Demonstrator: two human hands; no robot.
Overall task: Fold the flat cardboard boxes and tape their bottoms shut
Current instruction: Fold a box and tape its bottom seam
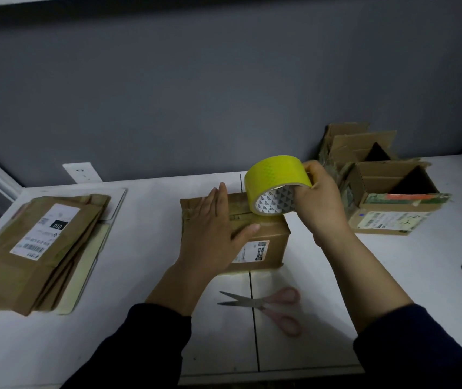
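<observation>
Well to the left of the box in the middle, a stack of flat cardboard boxes (36,248) lies on the white table (151,226), none of them folded yet, so most of the job looks to be ahead. The box in the middle (273,242) is folded up and turned so its flaps face upward. The left hand (215,228) lies flat on it, fingers straight and thumb spread, pressing the flaps down. At the box's right rear edge the right hand (319,200) grips a yellow tape roll (276,183), fingers curled through the core, with the roll's lower rim touching the box top. I cannot tell whether any tape has been laid across the seam. On the near side of the box a pair of pink-handled scissors (263,304) waits on the table, untouched. To the right of the box stand two finished boxes (392,203), upright with their tops open; their bottoms are hidden, though they look done. I'd judge this the third box, mid-taping.
</observation>
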